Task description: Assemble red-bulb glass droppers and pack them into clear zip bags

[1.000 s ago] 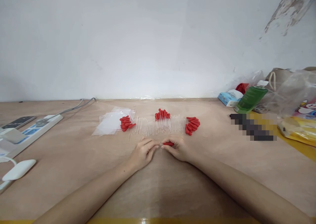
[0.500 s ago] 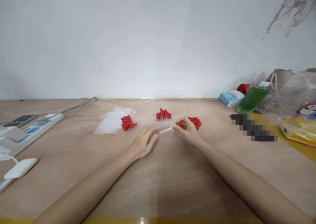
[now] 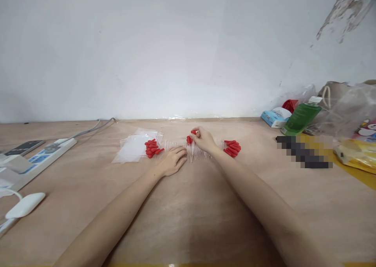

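Observation:
My right hand (image 3: 204, 140) pinches a dropper with a red rubber bulb (image 3: 193, 132) at the middle of the row. The dropper's clear glass tube (image 3: 192, 154) points toward me, over other tubes. Just left of it, more red-bulbed droppers (image 3: 188, 140) show; my fingers hide the rest of that group. My left hand (image 3: 172, 162) lies palm down over the left glass tubes (image 3: 170, 144), fingers stretched and holding nothing. More bare glass tubes (image 3: 206, 155) lie under my right wrist. Loose red bulbs (image 3: 151, 148) are piled at the left end, and another red pile (image 3: 232, 148) at the right.
Clear plastic bags (image 3: 132, 146) are stacked beside the left pile. A power strip (image 3: 44, 159), a phone (image 3: 25, 147) and a white charger (image 3: 26, 205) lie at far left. At right stand a green bottle (image 3: 302, 117), a tissue pack (image 3: 273, 118) and a yellow package (image 3: 358, 153).
My right hand has carried the dropper up and left from in front of the tubes to the middle group. My left hand has let go of its end and flattened onto the tubes.

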A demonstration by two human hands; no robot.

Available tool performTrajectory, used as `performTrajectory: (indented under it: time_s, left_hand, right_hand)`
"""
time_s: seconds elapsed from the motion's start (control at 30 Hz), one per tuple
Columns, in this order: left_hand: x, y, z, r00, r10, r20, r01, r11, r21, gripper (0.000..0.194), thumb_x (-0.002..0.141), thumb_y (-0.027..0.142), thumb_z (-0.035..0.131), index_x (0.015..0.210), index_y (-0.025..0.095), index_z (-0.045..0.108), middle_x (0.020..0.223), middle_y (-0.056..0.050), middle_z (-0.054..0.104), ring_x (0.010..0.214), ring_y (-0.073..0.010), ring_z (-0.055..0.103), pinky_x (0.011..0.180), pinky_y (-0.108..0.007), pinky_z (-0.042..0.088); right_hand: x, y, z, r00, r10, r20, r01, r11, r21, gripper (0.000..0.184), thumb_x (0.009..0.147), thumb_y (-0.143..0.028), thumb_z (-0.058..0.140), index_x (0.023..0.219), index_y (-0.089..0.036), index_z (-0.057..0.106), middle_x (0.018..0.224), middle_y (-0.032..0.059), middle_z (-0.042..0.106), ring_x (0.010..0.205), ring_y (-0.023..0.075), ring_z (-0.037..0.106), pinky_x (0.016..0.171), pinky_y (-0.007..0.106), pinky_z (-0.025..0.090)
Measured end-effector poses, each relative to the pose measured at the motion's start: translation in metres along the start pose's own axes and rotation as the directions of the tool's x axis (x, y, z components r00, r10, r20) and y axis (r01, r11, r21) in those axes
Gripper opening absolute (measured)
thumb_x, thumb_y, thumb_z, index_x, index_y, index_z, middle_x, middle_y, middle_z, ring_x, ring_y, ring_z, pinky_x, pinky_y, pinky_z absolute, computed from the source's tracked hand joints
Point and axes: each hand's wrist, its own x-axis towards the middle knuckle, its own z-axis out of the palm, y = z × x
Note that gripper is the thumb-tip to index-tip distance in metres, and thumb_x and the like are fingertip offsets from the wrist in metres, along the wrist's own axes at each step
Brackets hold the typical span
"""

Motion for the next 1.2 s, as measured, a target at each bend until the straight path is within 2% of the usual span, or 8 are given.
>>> performTrajectory:
  time_s: [0.13,0.3,0.43,0.53,0.67,0.77,1.0,1.2]
  left_hand:
    - [-0.002,-0.002,0.007,0.993,-0.1,-0.068,0.102,0.994,0.035,0.028,0.086,0.032,0.04,0.108,0.018,0.051,0.117,-0.008,0.053,0.116,-0.0227,0.043,0.097,-0.038,0.036]
    - [-0.005,0.0,0.012,0.976,-0.173,-0.13,0.183,0.98,0.074,0.026,0.085,0.033,0.041,0.102,0.017,0.053,0.116,-0.009,0.053,0.11,-0.0234,0.047,0.094,-0.038,0.039]
    - [-0.007,0.001,0.011,0.974,-0.181,-0.134,0.192,0.979,0.074,0.029,0.087,0.034,0.04,0.105,0.016,0.053,0.117,-0.01,0.052,0.11,-0.0229,0.047,0.093,-0.038,0.039]
    - [-0.007,0.0,0.012,0.967,-0.191,-0.166,0.203,0.977,0.059,0.029,0.087,0.034,0.039,0.105,0.017,0.054,0.117,-0.01,0.052,0.111,-0.0228,0.047,0.094,-0.039,0.039]
    - [-0.006,0.004,0.009,0.963,-0.184,-0.195,0.198,0.978,0.057,0.03,0.087,0.035,0.038,0.107,0.018,0.054,0.119,-0.009,0.051,0.113,-0.0226,0.044,0.096,-0.039,0.037]
    - [-0.001,0.01,0.005,0.975,-0.14,-0.173,0.16,0.981,0.105,0.035,0.088,0.037,0.037,0.114,0.02,0.052,0.124,-0.009,0.046,0.119,-0.0231,0.038,0.1,-0.042,0.03]
    - [0.024,0.014,0.008,0.989,-0.083,-0.121,0.106,0.975,0.198,0.038,0.087,0.044,0.035,0.114,0.025,0.054,0.133,-0.009,0.037,0.125,-0.0268,0.029,0.102,-0.049,0.021]
    - [0.019,0.011,0.01,0.986,-0.1,-0.132,0.127,0.968,0.215,0.034,0.087,0.043,0.036,0.108,0.025,0.057,0.13,-0.007,0.041,0.124,-0.0263,0.029,0.102,-0.049,0.02]
  right_hand:
    - [0.009,-0.01,0.022,0.998,0.054,0.025,-0.044,0.954,-0.297,0.026,0.081,-0.033,0.048,0.101,-0.019,0.054,0.084,0.0047,0.064,0.079,0.0166,0.058,0.069,0.027,0.04]
    - [0.009,-0.02,0.037,0.999,0.044,0.019,-0.034,0.928,-0.37,0.026,0.08,-0.033,0.049,0.098,-0.017,0.059,0.092,0.0101,0.065,0.088,0.0231,0.058,0.078,0.035,0.037]
    - [0.0,-0.016,0.02,0.999,0.021,-0.05,-0.038,0.931,-0.362,0.027,0.083,-0.029,0.043,0.103,-0.019,0.057,0.094,0.0072,0.065,0.088,0.0199,0.057,0.077,0.031,0.036]
    - [-0.016,-0.001,-0.004,0.996,-0.017,-0.091,-0.016,0.935,-0.353,0.022,0.082,-0.026,0.043,0.093,-0.019,0.06,0.083,0.004,0.065,0.077,0.017,0.057,0.068,0.028,0.036]
    - [-0.046,0.019,-0.025,0.981,-0.191,0.01,0.18,0.903,-0.389,0.021,0.082,-0.025,0.044,0.089,-0.019,0.063,0.077,0.0037,0.062,0.074,0.0163,0.054,0.068,0.027,0.034]
    - [-0.065,0.023,-0.026,0.951,-0.293,0.101,0.306,0.839,-0.45,0.025,0.082,-0.033,0.048,0.099,-0.022,0.063,0.085,0.0057,0.059,0.083,0.0188,0.05,0.073,0.03,0.032]
    - [-0.073,0.018,-0.02,0.936,-0.313,0.163,0.351,0.781,-0.516,0.031,0.084,-0.044,0.045,0.101,-0.025,0.062,0.09,0.0062,0.054,0.085,0.0188,0.045,0.072,0.031,0.028]
    - [-0.074,0.019,-0.019,0.926,-0.335,0.174,0.376,0.776,-0.506,0.03,0.083,-0.044,0.045,0.095,-0.024,0.064,0.088,0.0058,0.054,0.083,0.0182,0.045,0.072,0.031,0.026]
